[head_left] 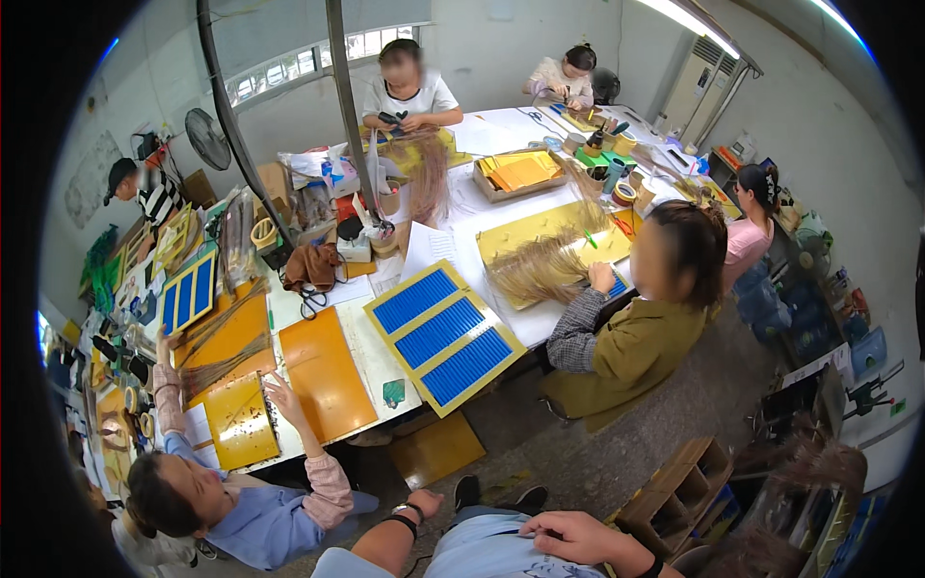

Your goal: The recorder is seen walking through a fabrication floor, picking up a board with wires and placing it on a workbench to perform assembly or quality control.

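Observation:
My left hand [426, 502] hangs over the floor in front of me, fingers curled in, with nothing visible in it. A wristwatch [409, 512] and a black band circle that wrist. My right hand [576, 536] lies against the front of my light blue shirt [491, 549], its fingers loosely bent and holding nothing I can see. Neither hand touches the worktable [501, 332]. Nearest on it is a pale yellow board with three blue ridged panels [443, 337], overhanging the front edge.
A person in blue [260, 520] reaches over orange boards [328, 371] at left. Another in an olive top [650, 347] handles brown hair strands [540, 270]. Several others sit farther around the table. Wooden crates [674, 491] stand at lower right; an orange board [438, 451] lies below the table edge.

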Demonstrator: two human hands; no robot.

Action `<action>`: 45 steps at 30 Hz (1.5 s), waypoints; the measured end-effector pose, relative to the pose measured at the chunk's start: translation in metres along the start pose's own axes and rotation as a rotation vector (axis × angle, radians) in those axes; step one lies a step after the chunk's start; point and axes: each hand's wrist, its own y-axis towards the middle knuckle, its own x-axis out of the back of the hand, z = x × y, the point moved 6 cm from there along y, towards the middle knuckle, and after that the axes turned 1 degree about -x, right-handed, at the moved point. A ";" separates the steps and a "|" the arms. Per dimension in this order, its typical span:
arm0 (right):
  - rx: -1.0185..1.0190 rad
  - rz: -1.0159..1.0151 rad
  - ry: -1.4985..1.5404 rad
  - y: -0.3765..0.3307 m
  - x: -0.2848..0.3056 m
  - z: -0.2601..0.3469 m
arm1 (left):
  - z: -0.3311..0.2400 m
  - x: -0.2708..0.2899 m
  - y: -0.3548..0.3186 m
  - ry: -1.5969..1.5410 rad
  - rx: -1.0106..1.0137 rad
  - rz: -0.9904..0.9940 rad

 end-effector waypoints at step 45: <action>0.052 -0.014 0.071 0.010 -0.002 -0.004 | 0.021 -0.006 0.035 -0.090 -0.062 -0.108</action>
